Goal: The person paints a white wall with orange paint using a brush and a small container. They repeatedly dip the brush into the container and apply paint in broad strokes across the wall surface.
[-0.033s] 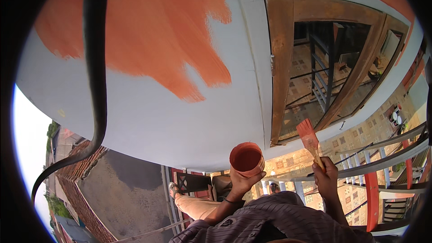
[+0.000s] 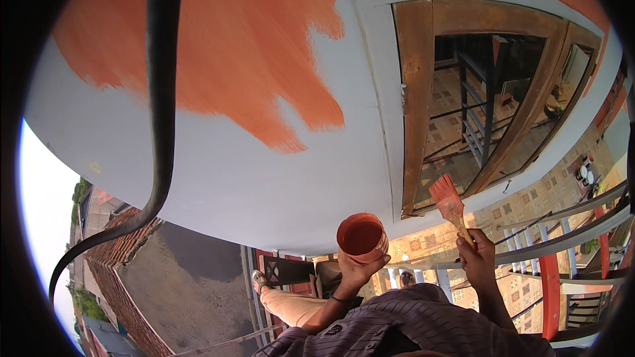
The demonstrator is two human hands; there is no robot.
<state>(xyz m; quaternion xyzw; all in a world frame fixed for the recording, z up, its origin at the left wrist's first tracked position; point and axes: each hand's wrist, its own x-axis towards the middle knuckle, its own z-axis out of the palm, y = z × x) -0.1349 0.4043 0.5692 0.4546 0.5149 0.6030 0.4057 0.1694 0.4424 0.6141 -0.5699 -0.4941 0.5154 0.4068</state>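
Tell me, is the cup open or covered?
Open: the cup, held in the left hand, has its mouth uncovered, and reddish paint shows inside.

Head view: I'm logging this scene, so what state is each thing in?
Cup, open-topped, reddish paint inside, held in the left hand.
Paintbrush, bristles coated reddish, held in the right hand.
Wall, partly orange, the rest pale.
Wooden-framed window, glazed; whether fully shut, unclear.
Black cable, bent.
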